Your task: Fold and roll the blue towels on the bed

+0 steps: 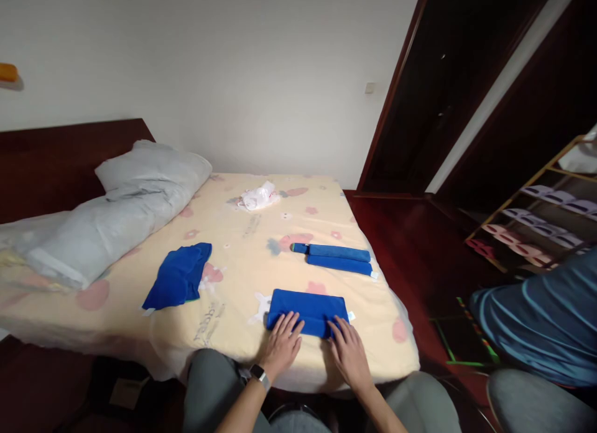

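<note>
A blue cloth point(310, 301), folded into a rectangle, lies on the bed in front of me with a fold along its near side. My left hand point(282, 343) rests on the near left part of it, fingers stretched over the fold. On the near right part lies my right hand point(347, 352), its fingers also extended and touching the cloth. Beyond them are blue rolled cloths point(339, 259), side by side, with a white tag at the right end. To the left, another blue cloth point(180, 276) is spread loosely and looks crumpled.
The bed point(247, 259) has a yellow patterned sheet. A grey quilt point(135, 203) is heaped at the left by the headboard point(69, 153). A white crumpled item point(259, 196) lies farther back. At right are a shoe rack point(536, 215) and a person in a blue top point(541, 321).
</note>
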The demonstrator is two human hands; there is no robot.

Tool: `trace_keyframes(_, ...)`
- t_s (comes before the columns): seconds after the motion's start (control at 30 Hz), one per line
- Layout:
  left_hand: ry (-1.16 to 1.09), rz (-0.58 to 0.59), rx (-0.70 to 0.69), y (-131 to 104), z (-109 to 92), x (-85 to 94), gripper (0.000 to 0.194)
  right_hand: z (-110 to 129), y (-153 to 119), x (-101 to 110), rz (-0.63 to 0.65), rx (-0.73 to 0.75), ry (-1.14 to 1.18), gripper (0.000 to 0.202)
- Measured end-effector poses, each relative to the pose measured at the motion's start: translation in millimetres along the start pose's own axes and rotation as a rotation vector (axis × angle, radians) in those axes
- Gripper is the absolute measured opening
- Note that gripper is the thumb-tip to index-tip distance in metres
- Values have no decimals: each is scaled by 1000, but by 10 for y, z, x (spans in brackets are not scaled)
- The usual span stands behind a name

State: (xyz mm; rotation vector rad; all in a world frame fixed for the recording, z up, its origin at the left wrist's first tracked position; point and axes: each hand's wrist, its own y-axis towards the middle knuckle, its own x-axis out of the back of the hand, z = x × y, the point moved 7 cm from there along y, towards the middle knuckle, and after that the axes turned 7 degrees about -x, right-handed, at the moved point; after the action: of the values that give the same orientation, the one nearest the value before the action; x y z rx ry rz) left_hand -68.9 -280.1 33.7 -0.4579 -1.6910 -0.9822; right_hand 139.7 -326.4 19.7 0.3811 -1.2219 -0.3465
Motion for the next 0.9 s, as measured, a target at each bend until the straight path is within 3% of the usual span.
trace_keyframes(0.13, 6, 94, -72, 159, -48, -99, 56, 212, -14, -137, 7, 148, -131, 57)
trace_keyframes(0.43, -59, 185, -132, 66, 426, -105, 62, 32, 59, -212, 99, 162, -90, 63)
trace_keyframes(0.6, -156, 225, -112, 102, 567, -87, 75, -34, 164, -232, 167, 153, -6, 59)
trace_keyframes(0.77, -185, 164, 0, 84, 704, 18, 63, -142, 224, -234, 182, 124, -38, 57)
trace_keyframes(0.9, -171, 144, 26, -55, 657, 156, 49, -204, 93, -187, 246, 124, 10, 55)
